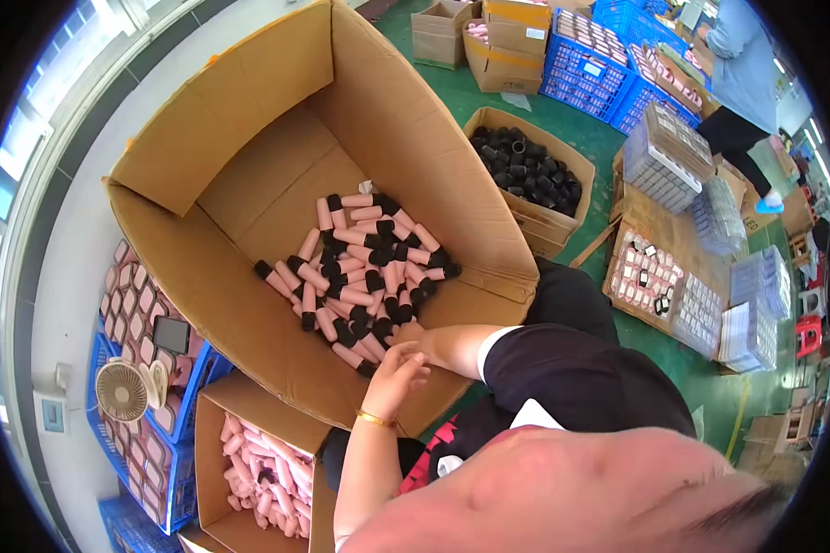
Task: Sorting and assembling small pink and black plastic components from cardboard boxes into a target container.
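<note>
Nearest me, the left hand (397, 376) is half open with nothing visible in it, while the right hand (409, 333) reaches to the near edge of the pink, black-ended tubes (356, 297) piled inside the big carton (415, 120) — I can't tell whether it grips one. I judge the step as handling tubes; the next move calls for a sure hold. Far right, white labels (592, 68) are too small for me to read.

Right grip (409, 334) partly hidden by left grip (397, 376)
Whether anything is held there cannot be told; a co-worker (745, 69) is cut off above, a blue crate (136, 527) below.
</note>
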A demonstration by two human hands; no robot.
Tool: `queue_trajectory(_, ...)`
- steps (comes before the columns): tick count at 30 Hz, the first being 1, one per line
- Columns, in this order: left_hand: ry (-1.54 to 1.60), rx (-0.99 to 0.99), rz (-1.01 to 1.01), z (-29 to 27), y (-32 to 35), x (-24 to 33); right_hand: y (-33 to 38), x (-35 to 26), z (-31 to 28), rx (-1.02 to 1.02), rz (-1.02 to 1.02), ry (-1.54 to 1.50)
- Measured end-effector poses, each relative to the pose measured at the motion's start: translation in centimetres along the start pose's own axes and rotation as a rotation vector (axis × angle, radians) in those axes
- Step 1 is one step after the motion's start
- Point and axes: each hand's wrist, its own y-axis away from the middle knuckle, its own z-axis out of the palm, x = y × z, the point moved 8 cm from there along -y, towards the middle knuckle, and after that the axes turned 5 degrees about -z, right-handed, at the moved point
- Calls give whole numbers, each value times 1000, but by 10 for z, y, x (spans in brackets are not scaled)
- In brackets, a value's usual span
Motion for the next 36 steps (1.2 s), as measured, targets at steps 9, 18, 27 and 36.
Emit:
queue_trajectory(9,-104,113,59,-16,-11,-1,3,20,-6,-222,-138,-209)
queue_trajectory(18,-192,191,69,-36,-37,-29,0,81,48,95,237,-625)
queue_trajectory(27,-432,566,293,-76,-52,-24,55,84,-11,0,1,-1419)
queue_trajectory(36,397,244,225,-40,-48,-47,156,42,-117,447,-380,-1119)
